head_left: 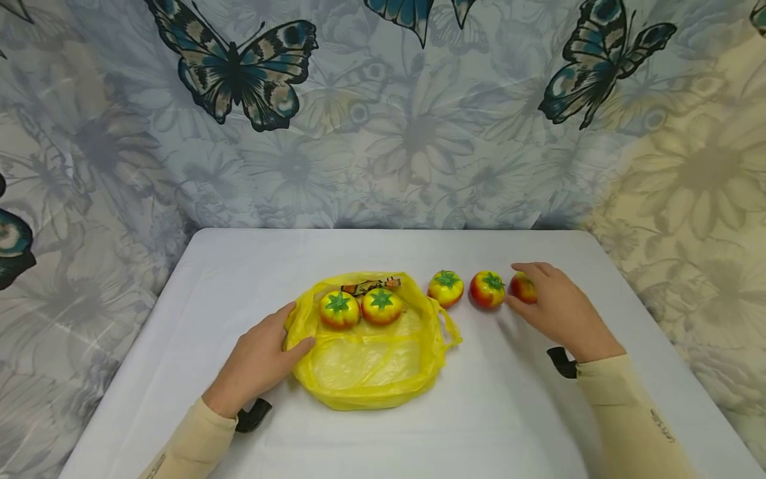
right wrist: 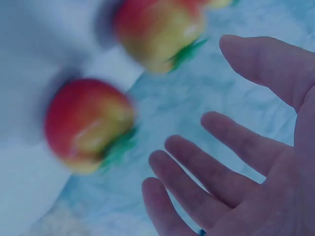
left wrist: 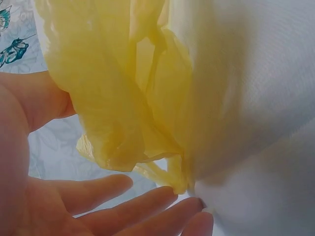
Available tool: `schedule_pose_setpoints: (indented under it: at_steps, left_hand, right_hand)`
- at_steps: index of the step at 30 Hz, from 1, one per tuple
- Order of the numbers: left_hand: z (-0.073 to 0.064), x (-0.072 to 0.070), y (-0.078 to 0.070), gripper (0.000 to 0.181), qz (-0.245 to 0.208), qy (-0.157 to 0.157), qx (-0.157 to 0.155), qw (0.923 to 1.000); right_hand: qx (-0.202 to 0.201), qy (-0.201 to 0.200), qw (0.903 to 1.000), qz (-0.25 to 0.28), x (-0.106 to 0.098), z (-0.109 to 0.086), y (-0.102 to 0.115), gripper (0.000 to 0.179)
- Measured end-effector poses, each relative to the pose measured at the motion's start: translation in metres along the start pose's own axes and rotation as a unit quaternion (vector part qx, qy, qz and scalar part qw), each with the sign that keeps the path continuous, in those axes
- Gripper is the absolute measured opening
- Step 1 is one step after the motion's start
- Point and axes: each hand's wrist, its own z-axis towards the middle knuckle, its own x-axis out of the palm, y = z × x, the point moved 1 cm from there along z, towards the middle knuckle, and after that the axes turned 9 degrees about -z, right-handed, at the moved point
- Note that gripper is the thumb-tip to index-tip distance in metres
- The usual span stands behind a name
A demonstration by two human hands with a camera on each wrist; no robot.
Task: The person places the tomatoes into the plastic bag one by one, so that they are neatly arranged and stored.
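Observation:
A yellow plastic bag (head_left: 365,392) lies spread open on the table with two red-and-yellow tomatoes inside, a left one (head_left: 339,310) and a right one (head_left: 382,307). At its left edge is my left hand (head_left: 257,359), the thumb over the rim. In the left wrist view the fingers are extended beside the yellow plastic, and the thumb tip is hidden by it. My right hand (head_left: 559,309) reaches around the rightmost tomato (head_left: 523,289), partly covering it. The right wrist view shows spread fingers apart from that tomato (right wrist: 88,125).
Left of my right hand, a redder tomato (head_left: 487,290) and a yellower tomato (head_left: 445,288) stand in a row on the white table (head_left: 497,412). A handle loop (head_left: 450,329) sticks out at the bag's right. Butterfly-patterned cloth (head_left: 413,166) hangs behind the table.

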Motion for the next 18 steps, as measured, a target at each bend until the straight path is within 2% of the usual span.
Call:
schedule_pose_setpoints:
  at_steps: [6, 18]
  left_hand:
    - [0.000, -0.001, 0.002, 0.084, 0.006, -0.004, 0.004, 1.0000]
    - [0.000, -0.001, 0.003, 0.083, 0.012, -0.006, 0.003, 0.9999]
  right_hand:
    - [0.038, 0.025, 0.9990, 0.005, 0.007, 0.001, -0.031, 0.080]
    - [0.047, 0.065, 0.9966, 0.015, 0.018, 0.016, -0.048, 0.086]
